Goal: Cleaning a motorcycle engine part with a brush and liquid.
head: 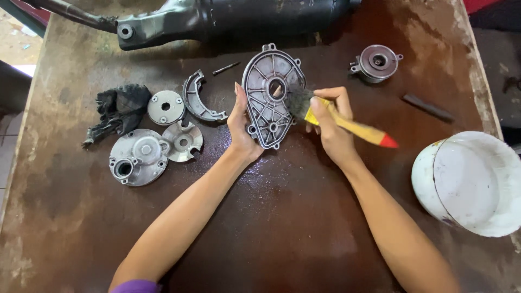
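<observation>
Grey cast metal fills the middle of the scene: a ribbed, teardrop-shaped engine cover (269,97) stands tilted on its narrow end on the brown, oil-stained counter (282,217). The left hand (241,127) comes in from below on a long bare forearm and props the cover along its left edge, fingers straight up against the rim and thumb tucked behind. The right hand (331,122) reaches in from the right, wrist bent, fingers wrapped tight round the yellow handle of a paintbrush (347,126) with a red tip; its dark bristles press on the cover's ribbed face beside the round central hole.

Left of the hands lie loose parts: a curved brake shoe (198,100), a small round disc with holes (166,107), a fan-like plate (183,141) and a round housing (137,157), with a black rag (118,110) beside them. A small round hub piece (376,62) sits at the upper right, well apart from a dark stick (427,108). A white plastic bucket (469,182) lies tipped at the right edge, plain and without any label that I can make out. A black engine casing (228,19) runs along the far edge.
</observation>
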